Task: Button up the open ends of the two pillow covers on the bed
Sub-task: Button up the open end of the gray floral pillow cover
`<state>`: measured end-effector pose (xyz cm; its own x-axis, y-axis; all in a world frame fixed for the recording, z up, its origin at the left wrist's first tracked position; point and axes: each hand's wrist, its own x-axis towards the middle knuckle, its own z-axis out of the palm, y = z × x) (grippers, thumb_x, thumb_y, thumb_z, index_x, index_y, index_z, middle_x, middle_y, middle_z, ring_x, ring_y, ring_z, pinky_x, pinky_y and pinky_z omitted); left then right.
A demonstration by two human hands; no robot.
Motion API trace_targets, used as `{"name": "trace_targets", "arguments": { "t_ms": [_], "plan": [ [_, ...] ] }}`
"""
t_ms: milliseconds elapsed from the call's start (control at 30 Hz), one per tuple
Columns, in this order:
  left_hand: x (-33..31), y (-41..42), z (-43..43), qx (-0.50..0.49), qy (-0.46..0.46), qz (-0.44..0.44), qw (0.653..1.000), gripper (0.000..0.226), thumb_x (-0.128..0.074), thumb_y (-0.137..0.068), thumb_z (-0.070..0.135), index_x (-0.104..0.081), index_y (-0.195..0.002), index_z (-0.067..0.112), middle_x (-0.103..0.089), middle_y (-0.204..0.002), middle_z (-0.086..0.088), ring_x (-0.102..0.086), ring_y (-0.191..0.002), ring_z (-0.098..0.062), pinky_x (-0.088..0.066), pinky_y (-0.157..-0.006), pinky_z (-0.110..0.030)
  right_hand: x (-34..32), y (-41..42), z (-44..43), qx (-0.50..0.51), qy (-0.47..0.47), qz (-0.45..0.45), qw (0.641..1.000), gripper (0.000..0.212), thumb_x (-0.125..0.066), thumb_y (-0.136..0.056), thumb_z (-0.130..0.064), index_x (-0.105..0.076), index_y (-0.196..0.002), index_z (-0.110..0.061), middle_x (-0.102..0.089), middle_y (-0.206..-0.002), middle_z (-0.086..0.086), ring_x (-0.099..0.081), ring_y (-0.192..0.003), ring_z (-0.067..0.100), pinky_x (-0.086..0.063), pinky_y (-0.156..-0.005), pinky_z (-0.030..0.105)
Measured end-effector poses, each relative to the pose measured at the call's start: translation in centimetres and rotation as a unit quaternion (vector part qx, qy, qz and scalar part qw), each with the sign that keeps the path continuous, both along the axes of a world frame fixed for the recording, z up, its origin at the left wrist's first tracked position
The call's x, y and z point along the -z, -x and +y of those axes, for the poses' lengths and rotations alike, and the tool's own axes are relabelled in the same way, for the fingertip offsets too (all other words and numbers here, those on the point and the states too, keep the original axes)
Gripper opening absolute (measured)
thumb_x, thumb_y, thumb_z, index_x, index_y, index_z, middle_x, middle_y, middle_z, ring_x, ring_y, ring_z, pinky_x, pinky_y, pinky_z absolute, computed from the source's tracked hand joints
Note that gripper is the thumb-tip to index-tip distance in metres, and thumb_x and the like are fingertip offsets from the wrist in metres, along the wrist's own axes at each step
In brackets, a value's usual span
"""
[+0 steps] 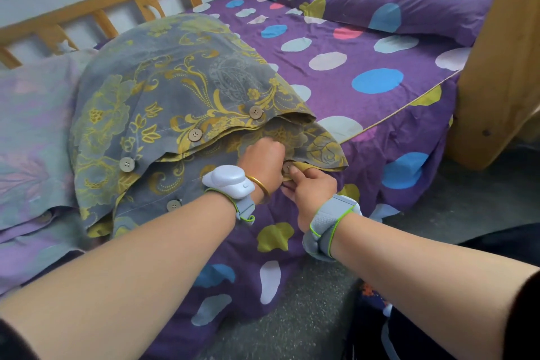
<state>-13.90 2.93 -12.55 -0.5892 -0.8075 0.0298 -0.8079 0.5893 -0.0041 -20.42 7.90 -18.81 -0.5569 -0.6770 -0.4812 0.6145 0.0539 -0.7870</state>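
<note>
Two grey pillow covers with a gold floral print [181,90] lie stacked near the edge of the bed, on the purple bedsheet with large coloured dots [344,88], their open ends turned toward the person. The upper one shows three round pale buttons along its flap, one of them the wooden-looking middle button [195,135], and its mouth gapes, so those look undone. The work now is on the lower cover's right end. The left hand [263,159] is curled into the fabric there, pinching the hem, while the right hand [311,188] grips the mustard-lined edge with its thumb pressed beside a small round button [287,167]. I judge this button is being worked through its hole; whether it is through, I cannot tell. Next comes easing it fully in, then moving left to the next button [173,205] on that hem.
</note>
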Motion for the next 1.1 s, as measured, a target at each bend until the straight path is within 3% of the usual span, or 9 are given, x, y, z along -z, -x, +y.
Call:
{"name": "trace_targets", "arguments": {
  "t_ms": [200, 333, 433, 533, 633, 700, 833, 967, 1100],
  "plan": [
    [-0.7, -0.3, 0.5, -0.027, 0.011, 0.159, 0.987, 0.020, -0.053, -0.085, 0.018, -0.071, -0.092, 0.017, -0.058, -0.105, -0.007, -0.058, -0.100, -0.030, -0.050, -0.082, -0.038, -1.0, -0.2, 0.1, 0.006, 0.036, -0.031, 0.999, 0.020, -0.062, -0.088, -0.001, -0.053, -0.070, 0.000, -0.053, -0.060, 0.013, -0.055, -0.054, 0.020, -0.059, -0.051, 0.025],
    [-1.1, -0.3, 0.5, -0.039, -0.002, 0.192, 0.981, 0.018, -0.056, -0.082, 0.020, -0.072, -0.089, 0.020, -0.072, -0.094, -0.004, -0.063, -0.095, -0.027, -0.050, -0.080, -0.033, -1.5, -0.4, 0.0, 0.011, 0.061, -0.045, 0.997, 0.006, -0.061, -0.089, 0.001, -0.057, -0.086, 0.005, -0.055, -0.068, 0.016, -0.057, -0.058, 0.022, -0.059, -0.052, 0.023],
    [-1.3, -0.2, 0.3, -0.032, -0.021, 0.206, 0.978, 0.019, -0.057, -0.084, 0.031, -0.072, -0.085, 0.019, -0.073, -0.086, -0.003, -0.065, -0.087, -0.024, -0.051, -0.077, -0.033, -1.5, -0.3, 0.0, 0.017, 0.057, -0.049, 0.997, 0.013, -0.061, -0.088, 0.000, -0.056, -0.077, 0.003, -0.056, -0.072, 0.019, -0.059, -0.064, 0.026, -0.059, -0.052, 0.023],
    [-1.3, -0.3, 0.0, -0.055, -0.039, 0.220, 0.973, 0.037, -0.049, -0.089, 0.039, -0.073, -0.081, 0.013, -0.074, -0.081, -0.009, -0.066, -0.083, -0.027, -0.052, -0.077, -0.036, -1.9, 0.0, 0.2, 0.013, 0.062, -0.061, 0.996, 0.016, -0.059, -0.089, 0.002, -0.057, -0.075, -0.003, -0.059, -0.082, 0.022, -0.059, -0.070, 0.030, -0.058, -0.053, 0.021],
    [-1.0, -0.5, -0.4, -0.072, -0.065, 0.192, 0.977, 0.021, -0.058, -0.082, 0.029, -0.074, -0.081, 0.015, -0.074, -0.081, -0.008, -0.067, -0.085, -0.028, -0.054, -0.079, -0.035, -2.2, 0.1, 0.4, 0.008, 0.074, -0.060, 0.995, 0.009, -0.053, -0.090, 0.007, -0.060, -0.087, 0.001, -0.061, -0.090, 0.024, -0.059, -0.065, 0.027, -0.057, -0.053, 0.020],
    [-1.0, -0.5, -0.4, -0.072, -0.074, 0.164, 0.981, 0.010, -0.065, -0.078, 0.023, -0.071, -0.083, 0.018, -0.073, -0.081, -0.005, -0.066, -0.087, -0.025, -0.054, -0.080, -0.033, -2.3, 0.1, 0.5, 0.007, 0.081, -0.064, 0.995, 0.014, -0.050, -0.090, 0.010, -0.059, -0.084, 0.001, -0.061, -0.091, 0.025, -0.061, -0.062, 0.024, -0.057, -0.052, 0.019],
    [-1.0, -0.4, -0.6, -0.064, -0.069, 0.156, 0.983, 0.007, -0.067, -0.076, 0.023, -0.066, -0.082, 0.019, -0.071, -0.076, -0.002, -0.066, -0.085, -0.026, -0.054, -0.080, -0.036, -2.2, -0.1, 0.4, 0.005, 0.077, -0.048, 0.996, 0.011, -0.053, -0.089, 0.010, -0.062, -0.090, 0.006, -0.063, -0.085, 0.022, -0.062, -0.062, 0.023, -0.058, -0.054, 0.019],
    [-1.1, -0.4, -1.0, -0.058, -0.027, 0.134, 0.989, 0.007, -0.063, -0.077, 0.025, -0.061, -0.083, 0.024, -0.071, -0.081, -0.002, -0.065, -0.090, -0.028, -0.053, -0.080, -0.037, -2.7, -0.5, 0.1, 0.021, 0.073, -0.055, 0.996, 0.014, -0.058, -0.084, 0.001, -0.063, -0.071, -0.001, -0.065, -0.074, 0.020, -0.066, -0.070, 0.028, -0.060, -0.073, 0.033],
    [-0.7, -0.6, -0.7, 0.003, 0.020, 0.093, 0.995, 0.009, -0.057, -0.077, 0.027, -0.056, -0.085, 0.023, -0.070, -0.086, -0.007, -0.063, -0.088, -0.036, -0.052, -0.072, -0.039, -2.2, -0.4, -0.4, 0.037, 0.043, -0.018, 0.998, 0.018, -0.072, -0.077, -0.014, -0.061, -0.066, -0.004, -0.071, -0.078, 0.021, -0.072, -0.072, 0.032, -0.061, -0.073, 0.040]
  ]
}}
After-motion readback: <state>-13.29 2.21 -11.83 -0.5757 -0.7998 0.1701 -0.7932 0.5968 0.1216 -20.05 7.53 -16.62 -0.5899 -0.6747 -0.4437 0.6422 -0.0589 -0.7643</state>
